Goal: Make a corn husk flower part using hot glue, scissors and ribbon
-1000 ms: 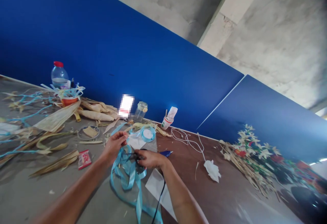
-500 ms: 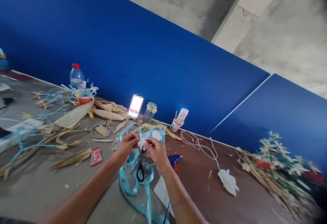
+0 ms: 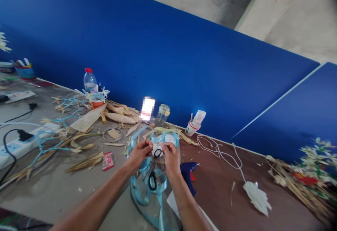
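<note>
My left hand (image 3: pixel 140 152) and my right hand (image 3: pixel 171 153) meet above the table, both pinching a small white piece (image 3: pixel 157 149) with light blue ribbon. Loops of light blue ribbon (image 3: pixel 146 189) trail down from the hands toward me. Black-handled scissors (image 3: pixel 152 178) lie on the ribbon just below my hands. A roll of blue ribbon (image 3: pixel 168 138) sits right behind them.
A blue glue gun (image 3: pixel 189 175) lies right of my right hand. Dried corn husks (image 3: pixel 86 118), a water bottle (image 3: pixel 90 80), a glass jar (image 3: pixel 162 114), a paper cup (image 3: pixel 191 128), a white cord (image 3: pixel 221 152), a power strip (image 3: pixel 15 143) and a flower bundle (image 3: pixel 310 167) lie about.
My right hand has left the scissors on the ribbon and come up to meet the left hand at the small white piece. The view has swung left.
</note>
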The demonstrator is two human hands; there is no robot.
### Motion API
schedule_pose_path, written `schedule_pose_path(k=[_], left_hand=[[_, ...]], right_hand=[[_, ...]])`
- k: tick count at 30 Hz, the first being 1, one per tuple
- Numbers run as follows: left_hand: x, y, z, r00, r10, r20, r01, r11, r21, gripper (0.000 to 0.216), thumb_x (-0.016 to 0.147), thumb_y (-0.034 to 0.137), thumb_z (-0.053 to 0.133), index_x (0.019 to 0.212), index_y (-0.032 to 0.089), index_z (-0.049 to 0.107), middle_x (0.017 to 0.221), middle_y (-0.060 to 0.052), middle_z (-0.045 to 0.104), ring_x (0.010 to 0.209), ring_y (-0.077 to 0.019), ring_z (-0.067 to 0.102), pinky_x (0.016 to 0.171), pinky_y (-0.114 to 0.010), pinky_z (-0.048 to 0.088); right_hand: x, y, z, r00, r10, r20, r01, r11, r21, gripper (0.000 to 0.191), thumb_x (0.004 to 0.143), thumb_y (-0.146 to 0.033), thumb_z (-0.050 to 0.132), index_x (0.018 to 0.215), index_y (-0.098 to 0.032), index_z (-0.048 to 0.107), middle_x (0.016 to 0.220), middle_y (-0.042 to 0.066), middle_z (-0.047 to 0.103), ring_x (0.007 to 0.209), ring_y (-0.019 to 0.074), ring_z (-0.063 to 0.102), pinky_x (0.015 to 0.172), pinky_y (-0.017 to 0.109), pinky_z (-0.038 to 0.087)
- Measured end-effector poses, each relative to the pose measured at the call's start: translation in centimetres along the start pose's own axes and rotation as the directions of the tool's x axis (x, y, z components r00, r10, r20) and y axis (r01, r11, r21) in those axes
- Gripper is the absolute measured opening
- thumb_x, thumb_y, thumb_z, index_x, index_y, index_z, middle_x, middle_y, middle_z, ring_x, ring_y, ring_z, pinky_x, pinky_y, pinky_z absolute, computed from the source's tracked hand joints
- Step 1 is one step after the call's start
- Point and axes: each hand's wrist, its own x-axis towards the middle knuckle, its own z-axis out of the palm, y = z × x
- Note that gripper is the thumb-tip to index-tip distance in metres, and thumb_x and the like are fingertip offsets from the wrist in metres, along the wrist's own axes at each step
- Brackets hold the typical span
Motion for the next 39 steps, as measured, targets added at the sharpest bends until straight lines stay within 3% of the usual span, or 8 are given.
schedule_pose_path(k=[4,8,12,16,23,30,34,39], left_hand=[[0.5,1.3,-1.3,0.978,0.166,-0.123,-0.152,0.981,0.118,0.03,0.069,0.045,0.068,0.069,0.016,0.06,0.055,0.004,0.052,0.049,-0.0068,0.045,0.048,-0.018,0.036],[1.1,2.5,-2.5,0.892,0.356,-0.279,-0.281,0.92,0.274,0.023,0.076,0.04,0.059,0.071,0.018,0.058,0.054,0.003,0.05,0.048,-0.0082,0.043,0.045,-0.019,0.034],[1.4,2.4,-2.7,0.854,0.452,-0.258,-0.304,0.836,0.456,0.016,0.076,0.032,0.056,0.084,0.019,0.061,0.056,0.002,0.053,0.053,-0.012,0.05,0.05,-0.022,0.039],[1.6,1.8,-2.8,0.869,0.49,-0.073,-0.303,0.642,0.705,0.02,0.076,0.034,0.055,0.085,0.02,0.066,0.074,-0.003,0.066,0.071,-0.0192,0.06,0.067,-0.028,0.044],[1.2,0.5,-3.1,0.944,0.321,0.078,-0.16,0.238,0.958,0.034,0.084,0.026,0.044,0.115,0.025,0.058,0.084,-0.005,0.073,0.088,-0.0245,0.065,0.102,-0.05,0.021],[0.6,1.1,-3.0,0.967,0.095,0.234,-0.215,-0.18,0.96,0.028,0.082,0.039,0.047,0.072,0.02,0.066,0.071,-0.012,0.068,0.082,-0.03,0.063,0.09,-0.048,0.032],[0.1,1.5,-2.7,0.916,0.043,0.4,-0.386,-0.186,0.904,0.018,0.077,0.024,0.049,0.082,0.021,0.066,0.089,-0.012,0.065,0.092,-0.0286,0.058,0.088,-0.044,0.035],[-0.5,0.7,-1.6,0.872,-0.06,0.487,-0.49,-0.16,0.857,0.012,0.074,0.021,0.055,0.075,0.02,0.067,0.088,-0.012,0.065,0.097,-0.0317,0.053,0.096,-0.057,0.023]], right_hand=[[0.4,0.4,-0.7,0.998,-0.034,-0.046,0.033,0.999,-0.036,0.021,0.072,-0.036,0.059,0.068,-0.015,0.061,0.063,-0.001,0.057,0.061,0.0128,0.048,0.058,0.024,0.037],[1.0,1.0,-1.1,0.995,-0.044,-0.093,0.041,0.999,-0.035,0.022,0.072,-0.037,0.057,0.068,-0.016,0.059,0.062,-0.001,0.056,0.06,0.0126,0.048,0.058,0.024,0.038],[1.0,1.1,-1.2,0.994,-0.064,-0.089,0.059,0.996,-0.064,0.021,0.072,-0.037,0.056,0.069,-0.016,0.059,0.064,0.0,0.058,0.062,0.0136,0.05,0.06,0.025,0.04],[0.7,0.4,-1.1,0.993,-0.105,-0.056,0.097,0.987,-0.128,0.019,0.072,-0.035,0.055,0.066,-0.017,0.059,0.064,0.001,0.06,0.063,0.0147,0.052,0.063,0.026,0.042],[0.2,0.3,-1.0,0.989,-0.149,-0.015,0.144,0.971,-0.191,0.018,0.077,-0.032,0.052,0.072,-0.017,0.06,0.072,0.003,0.061,0.067,0.0152,0.055,0.064,0.026,0.042],[-0.2,0.2,-1.0,0.974,-0.22,0.053,0.226,0.938,-0.262,0.016,0.078,-0.027,0.051,0.071,-0.016,0.06,0.073,0.003,0.059,0.068,0.0148,0.054,0.063,0.026,0.041],[-0.2,0.1,-1.1,0.972,-0.228,0.058,0.235,0.931,-0.278,0.014,0.079,-0.024,0.05,0.072,-0.017,0.06,0.074,0.002,0.059,0.071,0.0144,0.055,0.066,0.025,0.042],[-0.1,0.2,-1.2,0.975,-0.221,0.04,0.223,0.931,-0.289,0.014,0.079,-0.025,0.051,0.072,-0.017,0.06,0.075,0.003,0.059,0.071,0.0144,0.055,0.064,0.025,0.042]])
